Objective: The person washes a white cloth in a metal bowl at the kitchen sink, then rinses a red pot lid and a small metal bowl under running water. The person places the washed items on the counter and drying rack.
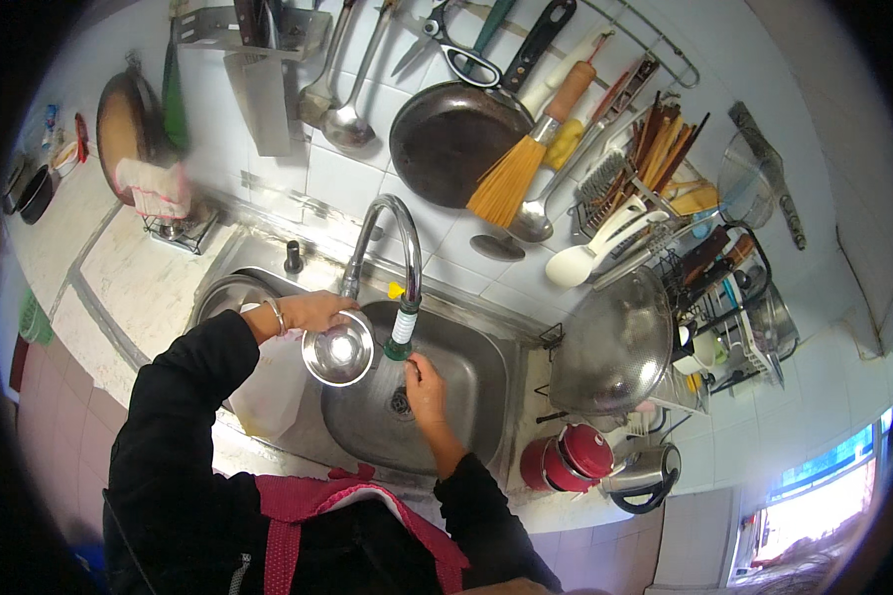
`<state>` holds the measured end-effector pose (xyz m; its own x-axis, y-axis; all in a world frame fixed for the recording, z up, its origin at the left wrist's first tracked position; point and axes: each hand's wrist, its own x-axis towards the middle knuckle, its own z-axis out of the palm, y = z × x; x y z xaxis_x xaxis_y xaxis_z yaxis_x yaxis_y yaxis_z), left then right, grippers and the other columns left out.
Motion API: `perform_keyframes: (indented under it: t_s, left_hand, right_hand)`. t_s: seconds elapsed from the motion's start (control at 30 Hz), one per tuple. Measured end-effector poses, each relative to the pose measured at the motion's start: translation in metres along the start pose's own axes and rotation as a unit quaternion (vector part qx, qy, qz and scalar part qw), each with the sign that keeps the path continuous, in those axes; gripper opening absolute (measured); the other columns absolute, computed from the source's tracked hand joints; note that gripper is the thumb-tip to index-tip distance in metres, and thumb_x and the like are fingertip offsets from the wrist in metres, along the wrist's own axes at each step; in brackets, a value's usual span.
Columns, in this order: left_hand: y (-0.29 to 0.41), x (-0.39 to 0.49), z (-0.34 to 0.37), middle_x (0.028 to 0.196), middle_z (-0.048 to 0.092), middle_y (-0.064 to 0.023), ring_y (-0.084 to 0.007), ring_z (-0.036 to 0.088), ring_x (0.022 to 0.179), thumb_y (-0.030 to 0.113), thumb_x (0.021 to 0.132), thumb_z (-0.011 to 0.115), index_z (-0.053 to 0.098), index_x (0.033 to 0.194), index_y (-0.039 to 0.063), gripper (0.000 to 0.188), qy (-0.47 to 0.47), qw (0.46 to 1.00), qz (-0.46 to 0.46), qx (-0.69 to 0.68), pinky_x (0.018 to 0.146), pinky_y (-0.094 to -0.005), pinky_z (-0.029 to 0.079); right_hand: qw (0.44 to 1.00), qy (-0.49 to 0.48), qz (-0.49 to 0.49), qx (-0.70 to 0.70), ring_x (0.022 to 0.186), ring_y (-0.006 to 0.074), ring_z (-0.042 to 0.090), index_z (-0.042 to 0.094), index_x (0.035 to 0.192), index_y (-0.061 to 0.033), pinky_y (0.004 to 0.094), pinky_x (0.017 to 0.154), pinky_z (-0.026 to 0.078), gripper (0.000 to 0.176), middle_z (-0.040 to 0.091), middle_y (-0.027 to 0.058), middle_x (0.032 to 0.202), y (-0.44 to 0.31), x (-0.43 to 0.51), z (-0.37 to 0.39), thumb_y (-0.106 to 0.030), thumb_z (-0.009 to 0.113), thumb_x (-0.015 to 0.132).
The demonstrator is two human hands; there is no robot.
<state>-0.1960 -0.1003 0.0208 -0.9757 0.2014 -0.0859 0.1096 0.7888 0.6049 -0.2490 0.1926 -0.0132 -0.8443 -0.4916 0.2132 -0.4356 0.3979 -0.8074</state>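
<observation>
With my left hand (320, 310) I grip the rim of a small shiny metal bowl (338, 349), tilted over the left side of the sink basin (461, 379). My right hand (426, 390) has its fingers on the green nozzle (398, 348) at the end of the faucet (393, 204). The faucet curves up from the sink's back ledge and has a white ribbed sleeve above the nozzle. Below the bowl and my right hand the drain (400, 401) shows in the basin. No water stream can be made out.
Left of the basin are a metal basin (231, 291) and a whitish plastic bag (271, 387). A metal colander (614, 349), a red pot (565, 457) and an electric kettle (644, 476) stand to the right. A frying pan (446, 145) and a straw brush (510, 182) hang behind.
</observation>
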Motion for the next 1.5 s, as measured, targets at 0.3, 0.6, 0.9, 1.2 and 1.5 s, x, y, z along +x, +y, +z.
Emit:
perform_keyframes:
  t_s: [0.3,0.6,0.9,1.2,1.5]
  left_hand:
    - [0.005,0.011,-0.003,0.110,0.062,-0.0259,-0.0420,0.059,0.103,0.024,0.092,0.053,0.051,0.126,0.001,0.041,0.116,0.993,-0.009,-0.003,0.089,-0.0446,0.047]
    - [0.044,-0.079,0.050,0.109,0.062,-0.0256,-0.0357,0.061,0.102,0.020,0.094,0.052,0.051,0.125,-0.003,0.039,0.196,0.966,-0.065,-0.153,0.088,-0.0398,0.047]
    - [0.099,-0.160,0.104,0.107,0.064,-0.0107,-0.0168,0.057,0.099,0.016,0.098,0.047,0.054,0.121,-0.004,0.031,0.307,0.855,-0.159,-0.386,0.090,-0.0304,0.045]
    - [0.111,-0.198,0.126,0.107,0.063,-0.0083,-0.0149,0.055,0.098,0.014,0.098,0.048,0.052,0.121,-0.004,0.030,0.364,0.801,-0.179,-0.440,0.091,-0.0290,0.043]
    - [0.120,-0.214,0.148,0.112,0.062,-0.0105,-0.0167,0.056,0.104,0.011,0.097,0.048,0.052,0.123,-0.006,0.031,0.413,0.764,-0.198,-0.454,0.094,-0.0289,0.043]
  right_hand:
    - [0.995,-0.010,-0.045,0.086,0.090,0.0160,0.063,0.062,0.117,-0.0050,0.0287,0.078,0.051,0.030,0.066,0.0106,0.108,-0.017,0.019,-0.096,-0.001,0.045,0.092]
    - [0.980,0.068,-0.173,-0.065,0.074,0.0106,0.057,0.063,0.110,-0.0071,0.0257,0.071,0.049,0.022,0.064,0.0037,0.103,-0.132,0.080,-0.268,-0.005,0.048,0.093]
    - [0.872,0.344,-0.330,-0.113,0.085,0.0116,0.062,0.060,0.115,-0.0070,0.0242,0.069,0.052,0.032,0.063,0.0058,0.109,-0.271,0.151,-0.420,0.004,0.044,0.091]
    - [0.877,0.315,-0.327,-0.158,0.097,0.0160,0.062,0.061,0.114,-0.0088,0.0282,0.080,0.053,0.034,0.065,0.0080,0.107,-0.273,0.199,-0.433,0.006,0.045,0.088]
    - [0.882,0.138,-0.280,-0.354,0.104,0.0275,0.063,0.064,0.114,-0.0099,0.0345,0.091,0.046,0.041,0.067,0.0146,0.109,-0.232,0.237,-0.418,0.004,0.046,0.080]
